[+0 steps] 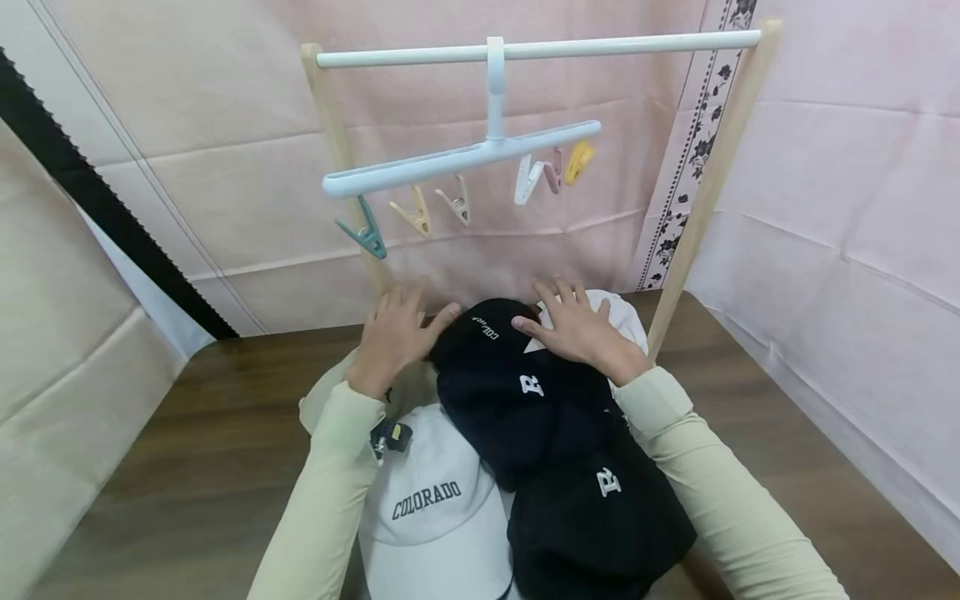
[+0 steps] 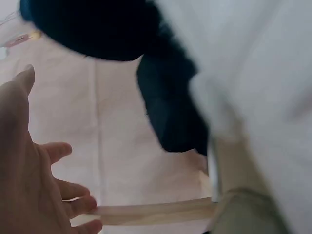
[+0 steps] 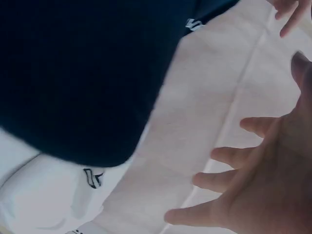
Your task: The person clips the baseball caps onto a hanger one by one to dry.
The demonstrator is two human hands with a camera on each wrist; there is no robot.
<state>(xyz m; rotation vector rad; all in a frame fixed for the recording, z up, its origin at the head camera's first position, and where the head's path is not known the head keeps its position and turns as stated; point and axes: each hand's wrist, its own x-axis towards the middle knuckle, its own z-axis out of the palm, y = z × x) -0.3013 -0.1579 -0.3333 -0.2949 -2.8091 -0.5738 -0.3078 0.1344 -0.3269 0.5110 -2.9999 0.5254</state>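
Several baseball caps lie in a pile at the front middle of the head view. A white cap with COLORADO lettering (image 1: 427, 504) is at the left front, beside a black cap with a white R (image 1: 592, 533). Behind it lie another black R cap (image 1: 525, 417) and a black cap with small white lettering (image 1: 476, 329). A beige cap (image 1: 322, 396) and a white cap (image 1: 626, 317) show partly at the sides. My left hand (image 1: 397, 337) hovers with spread fingers over the pile's back left. Over the back right, my right hand (image 1: 577, 329) has its fingers spread too, holding nothing.
Behind the caps stands a wooden rack with a white bar (image 1: 420, 56). From it hangs a tilted light-blue hanger (image 1: 442, 165) with several clothespins, among them a teal clothespin (image 1: 367, 233) and a yellow clothespin (image 1: 578, 162). Pinkish cloth (image 1: 262, 200) surrounds the brown table (image 1: 210, 467).
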